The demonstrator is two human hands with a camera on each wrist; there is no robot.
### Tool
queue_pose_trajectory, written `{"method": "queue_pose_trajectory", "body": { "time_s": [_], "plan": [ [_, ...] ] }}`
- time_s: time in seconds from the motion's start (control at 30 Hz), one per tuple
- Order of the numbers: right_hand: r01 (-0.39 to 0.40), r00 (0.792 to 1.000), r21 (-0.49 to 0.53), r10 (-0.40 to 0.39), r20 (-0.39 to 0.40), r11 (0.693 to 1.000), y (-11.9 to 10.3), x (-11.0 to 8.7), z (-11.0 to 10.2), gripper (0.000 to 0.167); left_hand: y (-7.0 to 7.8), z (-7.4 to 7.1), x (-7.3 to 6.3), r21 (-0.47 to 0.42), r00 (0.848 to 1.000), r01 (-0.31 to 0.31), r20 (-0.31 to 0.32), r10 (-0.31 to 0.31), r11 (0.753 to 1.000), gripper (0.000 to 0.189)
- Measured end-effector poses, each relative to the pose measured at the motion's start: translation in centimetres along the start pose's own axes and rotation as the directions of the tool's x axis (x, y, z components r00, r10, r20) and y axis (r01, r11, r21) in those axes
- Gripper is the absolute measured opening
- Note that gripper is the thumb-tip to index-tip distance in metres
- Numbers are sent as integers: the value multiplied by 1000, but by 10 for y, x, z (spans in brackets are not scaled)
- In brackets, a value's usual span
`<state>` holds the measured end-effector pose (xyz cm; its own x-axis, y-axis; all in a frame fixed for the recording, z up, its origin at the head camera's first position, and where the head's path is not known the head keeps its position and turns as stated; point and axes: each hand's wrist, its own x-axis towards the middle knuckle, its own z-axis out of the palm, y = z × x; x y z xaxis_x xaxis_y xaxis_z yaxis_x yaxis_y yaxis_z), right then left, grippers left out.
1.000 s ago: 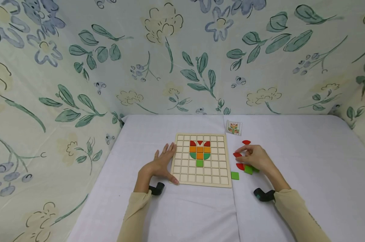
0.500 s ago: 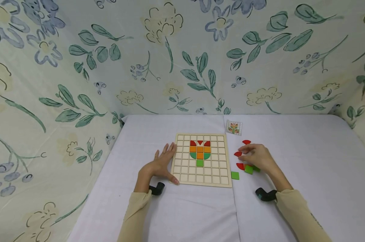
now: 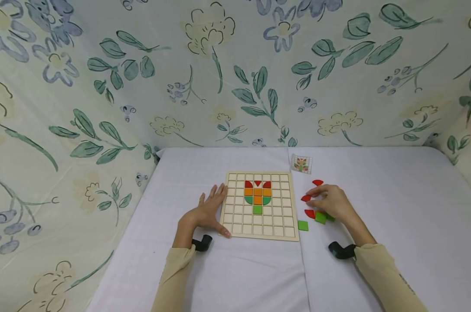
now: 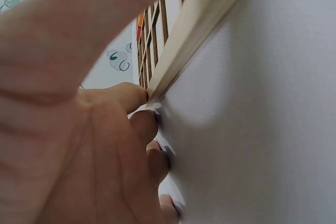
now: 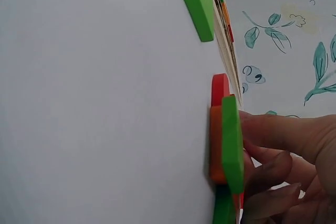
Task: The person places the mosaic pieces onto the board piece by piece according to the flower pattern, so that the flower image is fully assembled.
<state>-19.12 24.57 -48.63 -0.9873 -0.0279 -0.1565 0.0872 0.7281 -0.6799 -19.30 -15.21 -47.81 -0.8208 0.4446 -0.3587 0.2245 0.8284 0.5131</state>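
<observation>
A wooden grid board [image 3: 235, 220] lies on the table. On it, red, orange and green tile pieces form a tulip shape [image 3: 257, 192]. My left hand [image 3: 204, 214] rests spread along the board's left edge, its thumb at the near left corner; in the left wrist view the fingers touch the board's rim [image 4: 181, 51]. Right of the board, my right hand [image 3: 333, 202] pinches a red fan-shaped piece [image 3: 306, 198] between thumb and fingertips. Beneath that hand lie another red piece [image 3: 310, 213] and green square pieces [image 3: 320, 217], with an orange piece [image 5: 216, 148] under a green one in the right wrist view.
A small pattern card [image 3: 301, 164] lies beyond the board's far right corner. One more red piece [image 3: 318, 182] lies beyond the right hand. A single green square [image 3: 303, 225] sits beside the board's near right edge. A floral curtain [image 3: 235, 99] hangs behind the white-covered table [image 3: 415, 195].
My right hand shifted slightly right, then slightly back left, and the red fan-shaped piece at its fingertips turned a little. My left hand and the board stay in place.
</observation>
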Motion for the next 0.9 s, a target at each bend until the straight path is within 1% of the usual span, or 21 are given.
{"method": "queue_pose_trajectory", "body": {
  "time_s": [0.17, 0.33, 0.63, 0.9],
  "plan": [
    [30, 1000, -5, -30, 6, 1000, -1, 0, -2, 35, -1, 0, 0, 7, 1000, 1, 1, -1, 1000, 151],
    [41, 999, 9, -41, 20, 999, -3, -1, -4, 35, -2, 1, 1, 3, 1000, -1, -1, 1, 1000, 151],
    [52, 997, 120, -59, 55, 991, -10, -4, -4, 36, -1, 0, 0, -2, 1000, -1, 0, 1, 1000, 151],
    [114, 987, 188, -133, 93, 976, -22, -6, 7, 35, 0, 1, 1, 0, 1000, 4, -1, -4, 1000, 151]
  ]
}}
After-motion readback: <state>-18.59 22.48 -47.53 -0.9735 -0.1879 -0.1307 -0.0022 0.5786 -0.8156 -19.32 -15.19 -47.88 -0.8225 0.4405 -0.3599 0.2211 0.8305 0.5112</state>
